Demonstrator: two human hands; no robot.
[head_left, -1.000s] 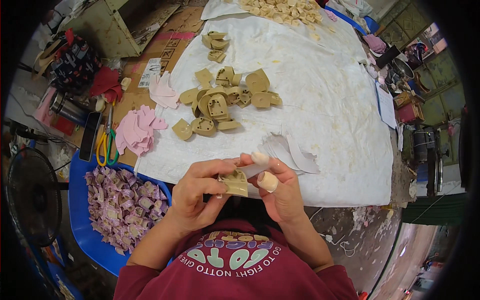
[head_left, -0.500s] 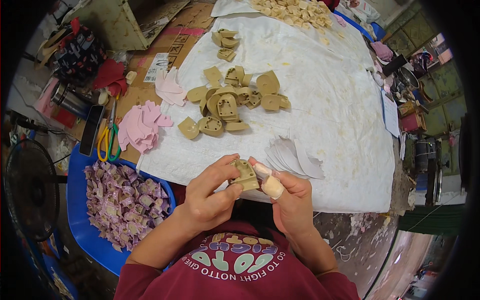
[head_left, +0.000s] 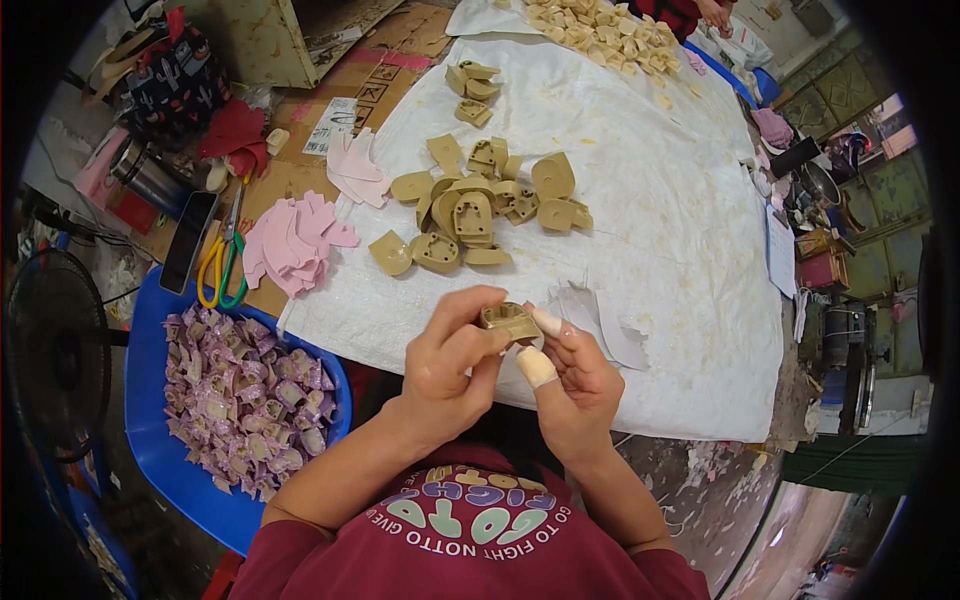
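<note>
An olive-tan plastic shoe heel (head_left: 508,318) is held above the near edge of the white sheet. My left hand (head_left: 450,350) grips it from the left, fingers and thumb closed round it. My right hand (head_left: 575,385), with pale covers on thumb and forefinger, presses at the heel's right side. A greyish sliver shows between those fingertips; whether it is a strip or the heel's shaded side I cannot tell. Just beyond my right hand lie curved grey strips (head_left: 610,330). Farther off, a heap of similar heels (head_left: 470,212) is spread on the white sheet (head_left: 680,270).
A blue tub (head_left: 150,420) of purple glittery covered heels (head_left: 250,400) stands at left. Near it are pink cut pieces (head_left: 290,245), scissors (head_left: 222,262), a phone (head_left: 188,240) and a fan (head_left: 60,360). Pale heels (head_left: 610,35) are heaped far back, near another person's hand (head_left: 715,12).
The heel has been tipped, so its hollow face shows less. Both hands have shifted slightly, the left one rightward. Another person's hand has come into view at the far edge.
</note>
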